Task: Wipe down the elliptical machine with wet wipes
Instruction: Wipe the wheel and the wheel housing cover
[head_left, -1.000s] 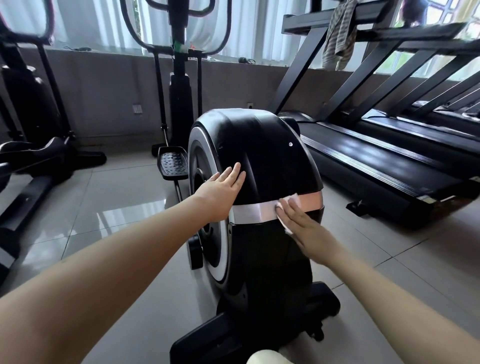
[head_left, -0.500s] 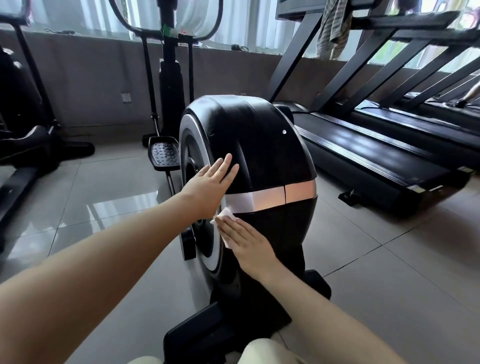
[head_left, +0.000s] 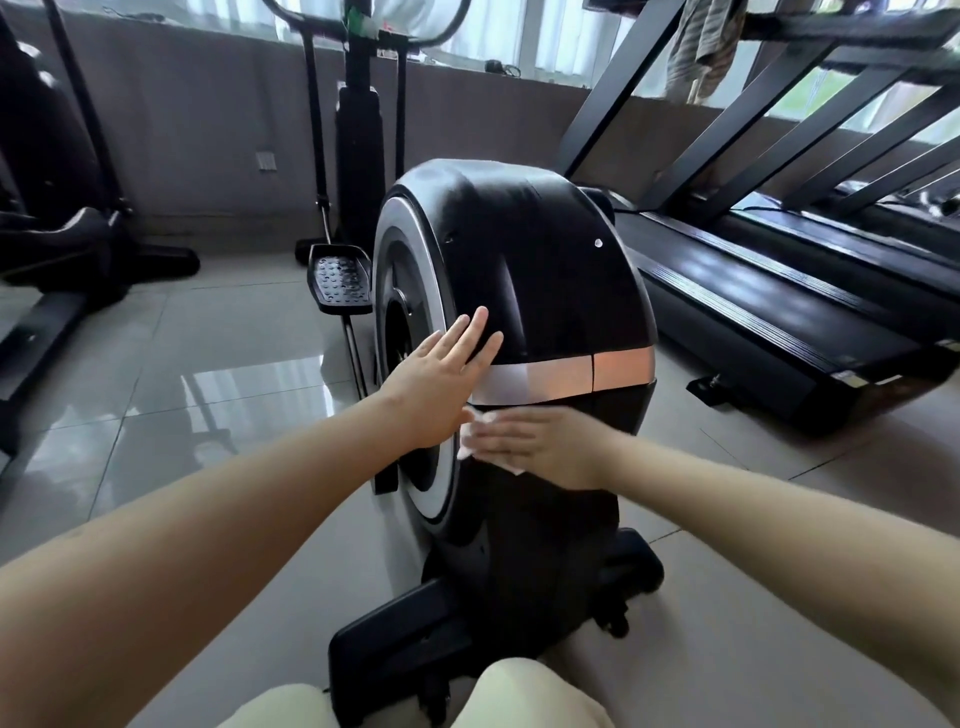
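The elliptical machine's black flywheel housing (head_left: 540, 260) stands on the floor right before me, with a silver band (head_left: 561, 376) across its back. My left hand (head_left: 441, 379) lies flat with straight fingers on the housing's left edge, just above the band. My right hand (head_left: 535, 447) presses a white wet wipe (head_left: 470, 439) flat against the housing just below the band. The wipe shows only at my fingertips and under my palm.
A foot pedal (head_left: 340, 278) and the upright column (head_left: 358, 156) rise behind the housing. Treadmills (head_left: 779, 291) line the right side. Another black machine (head_left: 57, 234) sits at the left. The machine's base bar (head_left: 395, 629) lies by my knees (head_left: 524, 696) on the tiled floor.
My right hand swept the wipe from the band's right part leftward and down, and now lies flatter, just below the band. My left hand has stayed on the housing.
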